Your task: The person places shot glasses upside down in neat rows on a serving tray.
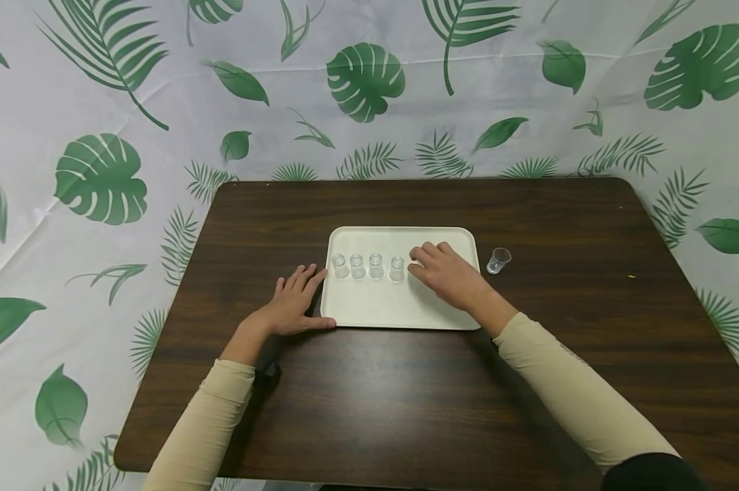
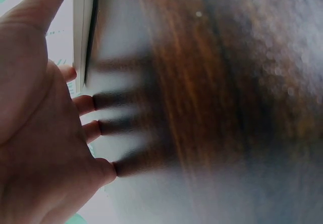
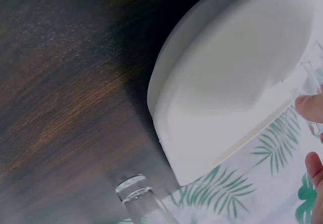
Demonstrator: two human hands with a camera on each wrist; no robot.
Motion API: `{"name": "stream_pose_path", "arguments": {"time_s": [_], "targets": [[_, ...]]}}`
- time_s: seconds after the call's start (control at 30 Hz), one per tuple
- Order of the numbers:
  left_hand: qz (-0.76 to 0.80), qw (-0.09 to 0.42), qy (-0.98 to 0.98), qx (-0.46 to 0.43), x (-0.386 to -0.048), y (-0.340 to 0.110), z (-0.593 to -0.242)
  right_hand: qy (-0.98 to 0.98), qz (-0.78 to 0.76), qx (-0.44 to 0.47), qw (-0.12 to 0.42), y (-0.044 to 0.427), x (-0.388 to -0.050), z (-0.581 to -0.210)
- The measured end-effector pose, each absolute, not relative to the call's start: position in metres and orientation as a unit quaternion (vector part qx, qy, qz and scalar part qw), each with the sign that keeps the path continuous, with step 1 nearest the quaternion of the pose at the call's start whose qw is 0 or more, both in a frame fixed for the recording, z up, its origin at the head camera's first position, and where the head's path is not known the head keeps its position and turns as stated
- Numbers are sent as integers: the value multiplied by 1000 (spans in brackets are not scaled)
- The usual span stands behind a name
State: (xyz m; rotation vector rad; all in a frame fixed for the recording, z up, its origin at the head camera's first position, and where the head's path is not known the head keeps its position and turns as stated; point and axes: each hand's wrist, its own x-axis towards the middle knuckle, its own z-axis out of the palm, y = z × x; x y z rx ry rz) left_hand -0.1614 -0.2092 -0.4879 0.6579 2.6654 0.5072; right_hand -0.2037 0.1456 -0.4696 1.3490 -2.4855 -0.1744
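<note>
A white tray (image 1: 400, 317) lies on the brown table. Several small clear shot glasses (image 1: 376, 266) stand in a row across its left half, narrow ends apparently up. My right hand (image 1: 446, 273) is over the tray at the row's right end, fingers bent downward. In the right wrist view, its thumb (image 3: 309, 108) and fingers are about another shot glass (image 3: 314, 75), partly hidden and cut off by the frame. My left hand (image 1: 292, 303) spreads its fingers by the tray's left edge, thumb at the near left corner. A single shot glass (image 1: 499, 260) stands right of the tray, wide rim up.
The dark wood table (image 1: 369, 409) extends on all sides of the tray. Behind it hangs a white cloth (image 1: 406, 129) printed with green leaves. The lone glass stands close to the tray's right edge, beside my right wrist.
</note>
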Motion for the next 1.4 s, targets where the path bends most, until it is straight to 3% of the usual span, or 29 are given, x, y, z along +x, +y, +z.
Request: {"name": "stream_pose_path", "arguments": {"time_s": [1.4], "targets": [[180, 179, 941, 225, -162, -208, -488, -867, -33, 473, 153, 150, -197, -470]]}}
